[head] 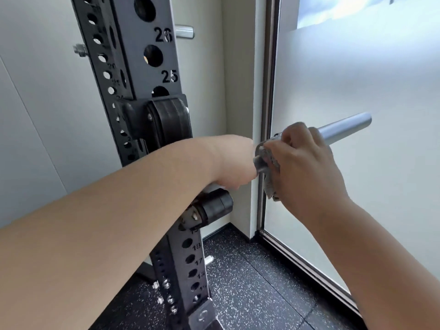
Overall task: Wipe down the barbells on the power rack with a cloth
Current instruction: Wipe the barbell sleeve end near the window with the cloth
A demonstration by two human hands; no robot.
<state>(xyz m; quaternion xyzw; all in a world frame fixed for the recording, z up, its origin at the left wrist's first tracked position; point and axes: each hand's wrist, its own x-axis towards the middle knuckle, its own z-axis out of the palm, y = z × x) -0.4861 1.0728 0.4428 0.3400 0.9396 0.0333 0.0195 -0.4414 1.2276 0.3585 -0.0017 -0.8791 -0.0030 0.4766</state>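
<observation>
A silver barbell sleeve [345, 127] sticks out to the right of the black power rack upright [152, 75]. My right hand [307, 167] grips a grey cloth [267, 160] wrapped around the sleeve, a little way in from its free end. My left hand [233, 163] reaches across in front of the rack and holds the bar just left of the cloth; its fingers are hidden behind the wrist. A short bare stretch of bar shows between the two hands.
A black J-hook [171, 120] sits on the upright above my left forearm, a black roller [216, 206] below it. A frosted glass door [357, 79] with a metal frame stands close on the right. Speckled rubber floor [250, 294] lies below. Another bar end [184, 31] shows up top.
</observation>
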